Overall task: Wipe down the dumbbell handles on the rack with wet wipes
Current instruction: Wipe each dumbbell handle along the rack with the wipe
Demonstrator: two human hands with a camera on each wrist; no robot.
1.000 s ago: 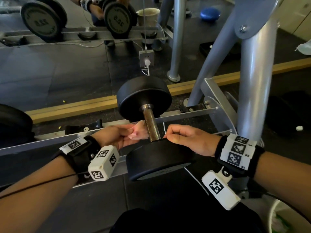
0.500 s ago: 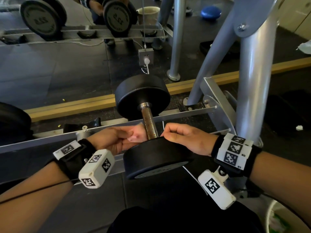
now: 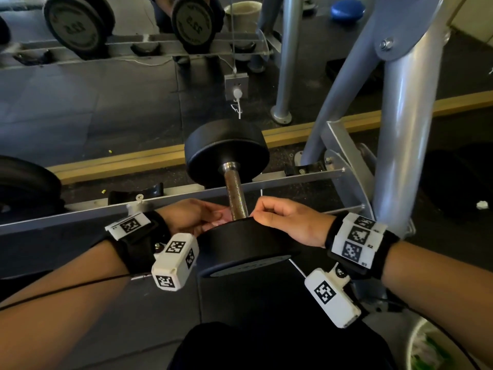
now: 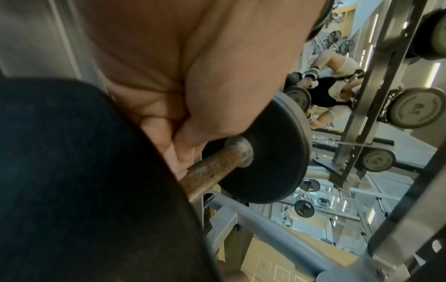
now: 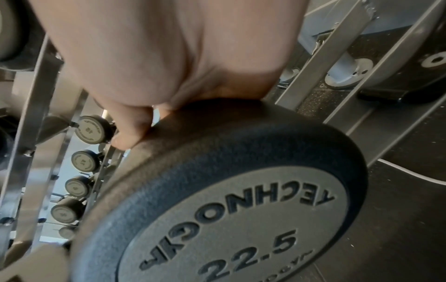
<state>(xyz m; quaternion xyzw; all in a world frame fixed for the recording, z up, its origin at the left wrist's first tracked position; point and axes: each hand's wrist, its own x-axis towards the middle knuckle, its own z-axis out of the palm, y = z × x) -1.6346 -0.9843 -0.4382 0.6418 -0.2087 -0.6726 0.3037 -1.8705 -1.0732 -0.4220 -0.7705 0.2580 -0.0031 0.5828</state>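
Note:
A black dumbbell (image 3: 226,153) lies on the rack with its rusty metal handle (image 3: 236,194) pointing away from me. My left hand (image 3: 192,217) pinches a pale pink wet wipe (image 3: 220,221) against the left side of the handle, just above the near head (image 3: 248,244). My right hand (image 3: 282,220) rests on that head's rim with its fingers curled over the inner edge. The left wrist view has the left hand (image 4: 193,76) close to the handle (image 4: 212,169). In the right wrist view the right hand (image 5: 169,57) sits on the head (image 5: 241,190) marked 22.5.
The grey rack rail (image 3: 293,180) runs left to right under the dumbbell, with an empty black cradle (image 3: 133,193) to the left. A thick silver upright (image 3: 400,129) stands close on the right. Another dumbbell head (image 3: 24,182) is at far left. A white bin (image 3: 426,348) sits at lower right.
My left hand has slid the wipe down the handle toward the near head, so less of it shows. The right hand has stayed on the head.

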